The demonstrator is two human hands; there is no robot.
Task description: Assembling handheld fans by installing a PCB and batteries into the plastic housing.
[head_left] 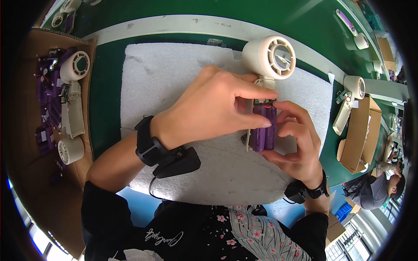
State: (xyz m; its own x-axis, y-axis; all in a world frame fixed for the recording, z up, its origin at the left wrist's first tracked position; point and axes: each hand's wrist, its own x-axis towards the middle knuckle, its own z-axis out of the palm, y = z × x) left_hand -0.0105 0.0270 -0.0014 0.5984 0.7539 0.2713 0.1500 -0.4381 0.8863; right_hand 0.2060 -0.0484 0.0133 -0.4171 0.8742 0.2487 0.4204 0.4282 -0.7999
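A cream handheld fan [257, 55] lies on the white foam pad, its round head at the far end and its handle shell exposed toward me. Along the handle sits a pair of purple battery cells [264, 138], with a bit of red wire at their top and a strip of green circuit board above them. My left hand [209, 104] is closed round the fan's neck area, index finger across the neck and thumb on the cells. From the right, my right hand [300, 141] grips the cells between bent fingers and thumb. The left hand hides part of the shell.
The foam pad [170, 71] covers the green bench. On the left, a cardboard box [85, 143] holds purple cells and fan parts. An open fan [355, 87] and a small carton [358, 139] stand on the right. Another person [379, 191] sits farther right.
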